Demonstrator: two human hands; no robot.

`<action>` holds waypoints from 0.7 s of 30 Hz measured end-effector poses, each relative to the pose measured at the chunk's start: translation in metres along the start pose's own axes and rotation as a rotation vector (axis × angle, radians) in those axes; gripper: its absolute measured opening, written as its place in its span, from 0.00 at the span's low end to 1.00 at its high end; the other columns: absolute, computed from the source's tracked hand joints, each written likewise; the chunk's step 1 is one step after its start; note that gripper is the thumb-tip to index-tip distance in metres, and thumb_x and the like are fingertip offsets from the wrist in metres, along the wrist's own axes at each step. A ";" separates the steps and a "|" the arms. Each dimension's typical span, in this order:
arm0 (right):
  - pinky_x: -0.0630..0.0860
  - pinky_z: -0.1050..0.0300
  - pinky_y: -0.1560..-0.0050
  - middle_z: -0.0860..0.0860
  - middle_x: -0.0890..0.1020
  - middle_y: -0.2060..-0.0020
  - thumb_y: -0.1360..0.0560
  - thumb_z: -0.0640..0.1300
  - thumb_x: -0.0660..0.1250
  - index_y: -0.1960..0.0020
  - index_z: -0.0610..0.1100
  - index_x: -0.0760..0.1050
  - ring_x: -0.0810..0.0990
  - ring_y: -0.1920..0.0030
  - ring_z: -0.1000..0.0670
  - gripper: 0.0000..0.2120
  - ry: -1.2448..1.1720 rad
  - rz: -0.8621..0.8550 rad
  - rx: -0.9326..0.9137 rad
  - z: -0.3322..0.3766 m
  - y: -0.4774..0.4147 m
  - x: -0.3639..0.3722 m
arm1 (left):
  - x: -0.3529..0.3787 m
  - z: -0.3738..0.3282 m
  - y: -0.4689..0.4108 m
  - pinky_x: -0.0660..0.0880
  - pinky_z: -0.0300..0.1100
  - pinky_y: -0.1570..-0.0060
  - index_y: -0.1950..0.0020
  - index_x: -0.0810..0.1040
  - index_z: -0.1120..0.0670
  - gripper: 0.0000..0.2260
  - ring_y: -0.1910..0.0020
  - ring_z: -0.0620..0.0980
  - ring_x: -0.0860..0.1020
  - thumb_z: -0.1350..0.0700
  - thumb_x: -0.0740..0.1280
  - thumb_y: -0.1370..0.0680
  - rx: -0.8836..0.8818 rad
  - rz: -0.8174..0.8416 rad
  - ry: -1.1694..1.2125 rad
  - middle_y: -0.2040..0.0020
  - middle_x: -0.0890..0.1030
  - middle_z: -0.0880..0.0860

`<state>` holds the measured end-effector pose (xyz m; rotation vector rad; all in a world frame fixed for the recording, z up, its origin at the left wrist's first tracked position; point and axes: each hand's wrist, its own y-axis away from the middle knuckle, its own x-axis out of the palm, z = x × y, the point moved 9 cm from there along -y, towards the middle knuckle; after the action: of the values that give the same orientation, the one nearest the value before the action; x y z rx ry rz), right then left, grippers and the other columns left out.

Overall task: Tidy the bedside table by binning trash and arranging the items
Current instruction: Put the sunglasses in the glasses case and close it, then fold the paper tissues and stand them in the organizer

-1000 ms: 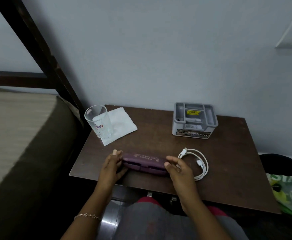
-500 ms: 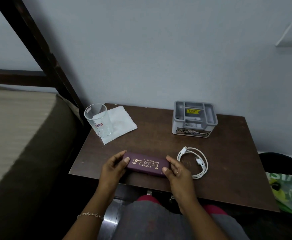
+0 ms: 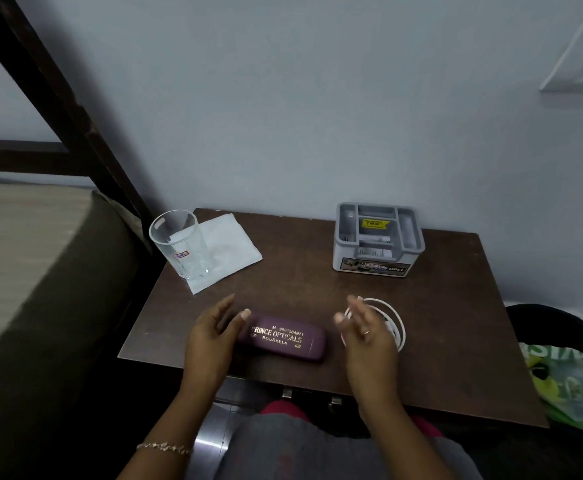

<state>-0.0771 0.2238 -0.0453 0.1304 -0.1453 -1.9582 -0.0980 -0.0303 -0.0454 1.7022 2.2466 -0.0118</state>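
Single head view, looking forward-down, close over bedside table (image 3: 456, 341).

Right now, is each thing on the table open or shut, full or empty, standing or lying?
Glasses case: shut, lying flat, label up.
Napkin: spread flat.
Glass: upright, empty, standing on the napkin.
Organizer: upright, open on top.
Left hand: open, at the case's left end.
Right hand: open, holding nothing.
Cable: coiled, partly behind the right hand.

Perhaps half the white cable (image 3: 398, 327) behind the blurred right hand (image 3: 369, 336)
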 end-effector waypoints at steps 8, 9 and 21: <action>0.65 0.48 0.30 0.43 0.72 0.32 0.22 0.48 0.62 0.31 0.41 0.67 0.70 0.32 0.46 0.22 0.229 -0.426 -0.060 0.058 -0.092 -0.095 | 0.123 -0.082 -0.022 0.62 0.39 0.32 0.28 0.65 0.54 0.23 0.30 0.46 0.66 0.52 0.64 0.22 0.082 0.169 0.019 0.28 0.68 0.51; 0.64 0.48 0.30 0.43 0.71 0.32 0.22 0.49 0.60 0.31 0.40 0.67 0.69 0.32 0.46 0.22 0.257 -0.388 -0.024 0.059 -0.103 -0.094 | 0.140 -0.087 -0.030 0.61 0.40 0.31 0.27 0.64 0.55 0.23 0.29 0.47 0.65 0.52 0.62 0.21 0.064 0.198 0.033 0.27 0.67 0.52; 0.68 0.56 0.57 0.45 0.77 0.59 0.21 0.41 0.58 0.49 0.36 0.78 0.73 0.58 0.49 0.12 0.335 -0.260 -0.041 0.061 -0.119 -0.064 | 0.172 -0.102 -0.052 0.76 0.47 0.45 0.38 0.75 0.55 0.12 0.45 0.52 0.79 0.57 0.58 0.20 0.136 0.239 -0.031 0.45 0.81 0.54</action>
<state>-0.1708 0.3303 -0.0030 0.4659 0.1389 -2.1639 -0.2134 0.1358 -0.0025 2.0173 2.0479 -0.1372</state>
